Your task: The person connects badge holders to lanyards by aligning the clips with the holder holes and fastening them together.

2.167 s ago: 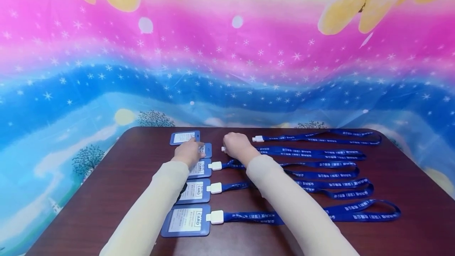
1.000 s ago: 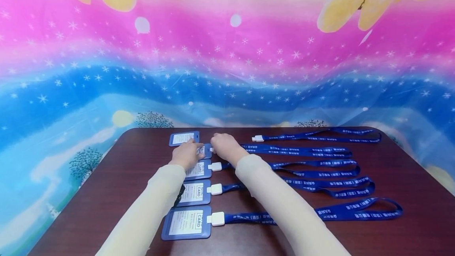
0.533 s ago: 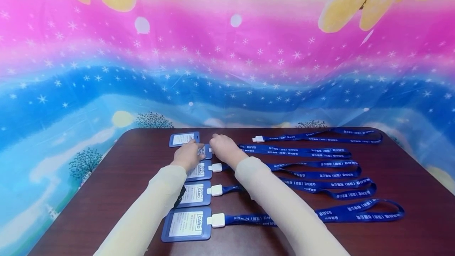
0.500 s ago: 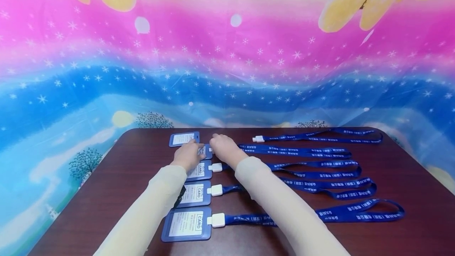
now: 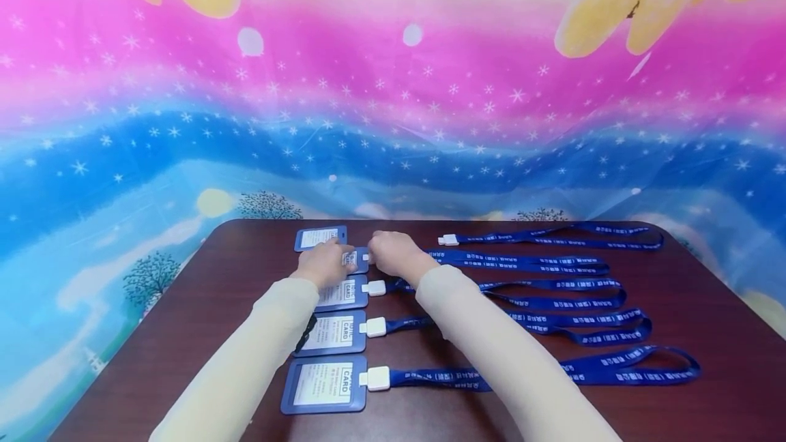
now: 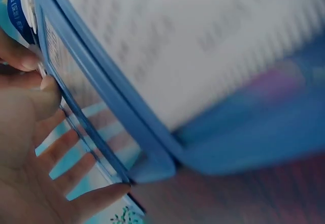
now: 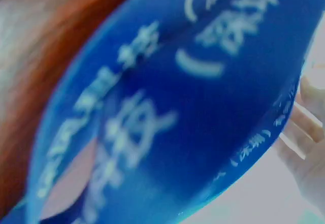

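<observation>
In the head view my left hand (image 5: pixel 322 263) holds a blue badge holder (image 5: pixel 362 260), second from the back. The left wrist view shows the left thumb (image 6: pixel 43 99) at the holder's edge, the other fingers spread behind it. Just to its right, my right hand (image 5: pixel 396 254) grips the clip end of a blue lanyard (image 5: pixel 522 262). A bit of the white clip (image 5: pixel 366 258) shows at the holder's end; the rest is hidden by the fingers, and I cannot tell whether it is hooked in. The lanyard's printed strap (image 7: pixel 167 97) fills the right wrist view.
Three badge holders joined to lanyards by white clips lie nearer, the closest holder (image 5: pixel 288 387) at the front. At the back lie a separate badge holder (image 5: pixel 307 239) and a lanyard with a white clip (image 5: pixel 448 240). A patterned cloth (image 5: pixel 393 101) hangs behind the dark table (image 5: pixel 202 305).
Since the oldest frame my right hand has moved left, drawing the lanyard's clip up to the badge holder. My left hand stays at the same holder. Over the last half second little differs.
</observation>
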The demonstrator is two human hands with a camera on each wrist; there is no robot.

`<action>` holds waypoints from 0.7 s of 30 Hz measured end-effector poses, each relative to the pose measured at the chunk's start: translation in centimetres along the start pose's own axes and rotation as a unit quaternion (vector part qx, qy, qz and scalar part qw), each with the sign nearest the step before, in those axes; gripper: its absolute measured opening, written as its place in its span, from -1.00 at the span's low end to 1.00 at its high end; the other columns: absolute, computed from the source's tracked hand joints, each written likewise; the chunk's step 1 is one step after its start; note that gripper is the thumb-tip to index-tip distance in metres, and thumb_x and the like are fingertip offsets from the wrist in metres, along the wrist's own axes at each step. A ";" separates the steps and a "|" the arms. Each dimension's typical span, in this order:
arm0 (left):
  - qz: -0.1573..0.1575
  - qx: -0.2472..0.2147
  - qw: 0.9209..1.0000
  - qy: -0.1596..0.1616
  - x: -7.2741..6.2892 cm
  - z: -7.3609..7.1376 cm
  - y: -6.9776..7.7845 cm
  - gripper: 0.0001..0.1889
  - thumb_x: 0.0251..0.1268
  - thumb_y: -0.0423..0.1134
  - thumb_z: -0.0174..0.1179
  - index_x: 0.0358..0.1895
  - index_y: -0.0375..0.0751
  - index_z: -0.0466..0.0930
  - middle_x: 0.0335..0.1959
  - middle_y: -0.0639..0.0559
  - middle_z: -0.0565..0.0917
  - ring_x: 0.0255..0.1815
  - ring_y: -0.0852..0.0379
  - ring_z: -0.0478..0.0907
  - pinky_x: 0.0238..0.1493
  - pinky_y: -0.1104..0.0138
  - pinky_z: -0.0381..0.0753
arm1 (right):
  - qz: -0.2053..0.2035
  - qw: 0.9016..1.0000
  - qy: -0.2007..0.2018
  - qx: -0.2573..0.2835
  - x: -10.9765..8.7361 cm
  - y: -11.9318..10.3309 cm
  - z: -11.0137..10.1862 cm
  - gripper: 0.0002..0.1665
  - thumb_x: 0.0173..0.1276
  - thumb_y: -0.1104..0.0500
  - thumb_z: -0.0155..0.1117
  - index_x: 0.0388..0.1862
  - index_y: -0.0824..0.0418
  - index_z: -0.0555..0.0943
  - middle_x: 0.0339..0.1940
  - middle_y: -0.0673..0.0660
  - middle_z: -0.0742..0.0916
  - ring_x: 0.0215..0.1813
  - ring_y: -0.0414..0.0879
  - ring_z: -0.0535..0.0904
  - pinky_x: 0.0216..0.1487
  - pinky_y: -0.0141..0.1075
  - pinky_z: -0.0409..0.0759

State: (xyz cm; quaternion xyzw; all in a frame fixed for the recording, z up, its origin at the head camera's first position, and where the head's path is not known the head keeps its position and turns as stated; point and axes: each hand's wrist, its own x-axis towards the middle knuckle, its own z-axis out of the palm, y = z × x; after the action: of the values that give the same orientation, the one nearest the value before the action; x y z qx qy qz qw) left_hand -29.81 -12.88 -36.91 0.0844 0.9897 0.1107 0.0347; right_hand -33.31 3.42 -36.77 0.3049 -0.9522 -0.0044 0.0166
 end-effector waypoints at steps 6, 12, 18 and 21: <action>0.033 0.032 0.999 0.018 0.0 -0.2 -0.8 -0.62 0.47 -0.24 0.10 0.30 -0.07 0.57 0.36 -0.14 0.46 0.35 -0.17 0.40 0.24 -0.15 0.40 | -0.008 0.998 -0.002 0.063 -1.2 2.1 -0.8 -0.71 0.52 0.17 0.16 0.11 0.12 0.70 0.07 0.05 0.71 0.18 -0.04 0.59 0.21 -0.15 0.51; 0.050 0.021 0.998 0.023 -0.1 -0.1 -1.8 -0.60 0.49 -0.23 0.06 0.34 -0.08 0.52 0.44 -0.20 0.36 0.44 -0.20 0.28 0.31 -0.14 0.32 | 0.011 0.998 0.001 0.070 -2.5 5.4 -1.4 -0.69 0.53 0.14 0.16 0.15 0.14 0.67 0.10 0.08 0.70 0.21 0.00 0.57 0.24 -0.10 0.48; 0.060 0.023 0.997 0.045 -0.1 0.0 -2.7 -0.62 0.50 -0.23 0.07 0.32 -0.06 0.53 0.31 -0.12 0.50 0.34 -0.15 0.41 0.22 -0.11 0.44 | 0.055 0.996 -0.006 0.069 -3.8 8.5 -1.7 -0.65 0.51 0.16 0.18 0.19 0.21 0.64 0.15 0.16 0.68 0.22 0.10 0.56 0.24 -0.01 0.48; 0.060 0.021 0.997 0.054 -0.2 0.1 -3.0 -0.62 0.49 -0.24 0.08 0.30 -0.07 0.55 0.28 -0.11 0.53 0.32 -0.14 0.44 0.21 -0.10 0.45 | 0.089 0.994 -0.009 0.062 -4.3 9.8 -1.6 -0.62 0.49 0.15 0.22 0.21 0.24 0.62 0.18 0.21 0.66 0.21 0.13 0.56 0.18 0.01 0.52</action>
State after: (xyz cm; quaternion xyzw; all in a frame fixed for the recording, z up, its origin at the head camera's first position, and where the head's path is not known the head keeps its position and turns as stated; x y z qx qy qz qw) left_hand -30.12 -15.78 -37.63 0.1382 0.9853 0.0963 -0.0272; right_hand -35.39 13.89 -35.11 0.2193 -0.9741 0.0536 -0.0109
